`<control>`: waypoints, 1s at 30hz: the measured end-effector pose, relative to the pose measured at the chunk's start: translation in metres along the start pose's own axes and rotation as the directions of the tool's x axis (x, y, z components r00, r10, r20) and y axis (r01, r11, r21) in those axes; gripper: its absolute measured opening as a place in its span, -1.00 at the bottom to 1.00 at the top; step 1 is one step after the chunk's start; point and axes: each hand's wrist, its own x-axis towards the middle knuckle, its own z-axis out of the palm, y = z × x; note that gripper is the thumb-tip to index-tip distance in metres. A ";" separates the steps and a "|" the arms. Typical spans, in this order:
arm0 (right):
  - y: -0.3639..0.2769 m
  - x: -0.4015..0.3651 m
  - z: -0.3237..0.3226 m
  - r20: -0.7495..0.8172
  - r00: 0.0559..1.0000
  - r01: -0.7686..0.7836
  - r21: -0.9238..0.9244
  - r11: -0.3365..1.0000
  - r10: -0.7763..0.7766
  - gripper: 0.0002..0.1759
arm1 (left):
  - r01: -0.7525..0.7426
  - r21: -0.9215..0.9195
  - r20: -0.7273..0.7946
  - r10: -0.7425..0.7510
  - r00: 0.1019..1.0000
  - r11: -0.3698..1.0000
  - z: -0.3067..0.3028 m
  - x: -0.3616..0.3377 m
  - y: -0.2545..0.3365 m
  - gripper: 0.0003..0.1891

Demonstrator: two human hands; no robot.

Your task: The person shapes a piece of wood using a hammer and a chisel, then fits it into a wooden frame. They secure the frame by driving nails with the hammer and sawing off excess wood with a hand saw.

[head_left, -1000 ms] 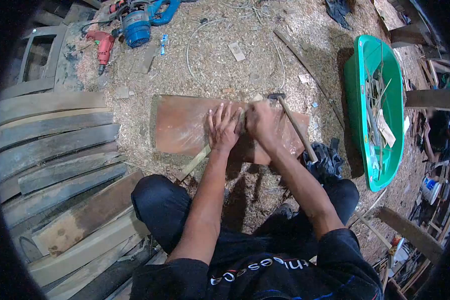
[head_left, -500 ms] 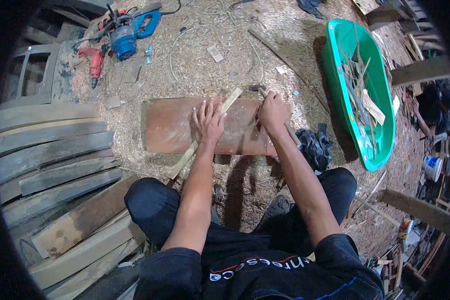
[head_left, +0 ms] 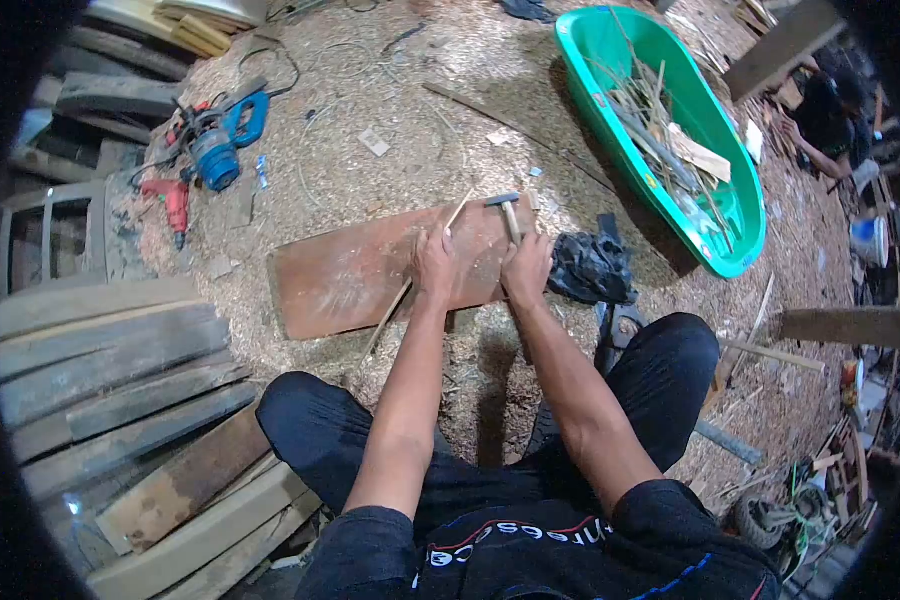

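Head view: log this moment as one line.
left hand: on wood strip | right hand: holds hammer | wood strip: across board

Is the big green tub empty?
No, partly full: the green tub holds a loose pile of wood strips and scraps.

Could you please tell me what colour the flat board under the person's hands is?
The board is reddish brown, dusted pale; see the head view.

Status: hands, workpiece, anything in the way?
Left hand pressing wooden strip onto reddish board. Right hand gripping hammer, head at board's far edge. Black cloth beside right hand.
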 end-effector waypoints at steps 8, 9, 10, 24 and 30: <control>0.002 0.000 -0.074 -0.030 0.993 -0.104 0.195 0.975 0.112 -0.67 | -0.134 -0.065 0.120 0.141 0.983 0.989 -0.037 -0.031 0.080 -0.60; 0.001 -0.003 -0.098 -0.011 0.988 -0.147 0.208 0.967 0.153 -0.66 | -0.158 -0.075 0.096 0.165 0.982 0.985 -0.046 -0.035 0.095 -0.61; 0.003 -0.007 -0.117 -0.023 0.975 -0.212 0.197 0.957 0.221 -0.65 | -0.157 -0.058 0.152 0.164 0.975 0.986 -0.055 -0.042 0.114 -0.64; 0.039 -0.123 -0.483 -0.148 0.887 -0.460 -0.193 0.867 0.438 -0.60 | -0.123 -0.034 0.832 0.096 0.547 0.992 -0.173 -0.193 0.368 -0.69; 0.135 -0.146 -0.499 0.371 0.521 -0.648 -0.414 0.639 0.769 -0.55 | -0.175 0.003 0.852 0.089 0.515 0.984 -0.134 -0.253 0.383 -0.69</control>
